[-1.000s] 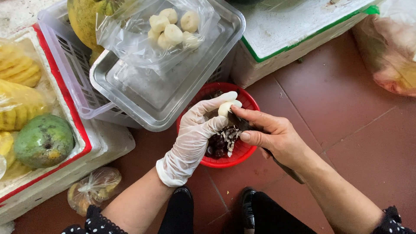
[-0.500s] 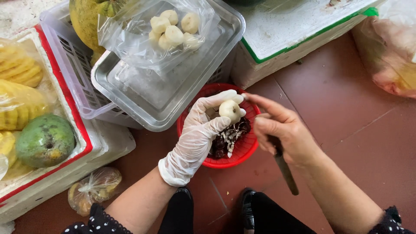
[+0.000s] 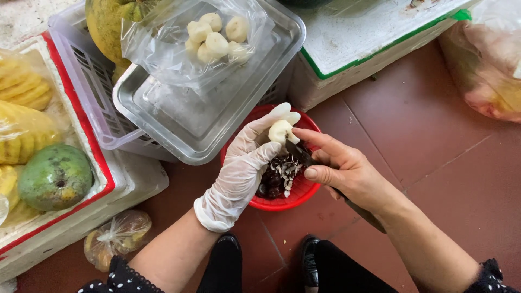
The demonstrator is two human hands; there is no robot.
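Observation:
My left hand, in a thin white glove, holds a small peeled white fruit at its fingertips above a red plastic bowl. My bare right hand grips a dark knife; its blade tip meets the underside of the fruit, and my forefinger stretches along the blade. Dark peelings and white scraps lie in the bowl.
A steel tray behind the bowl carries a clear bag of peeled white fruits. It rests on a lilac crate. A white foam box at left holds a green mango and pineapple pieces. Another foam box stands behind, with bagged produce at right. Floor tiles are red-brown.
My right hand had swung away with the knife pointing down; it has come back and the blade is on the fruit again. The left hand stayed over the bowl.

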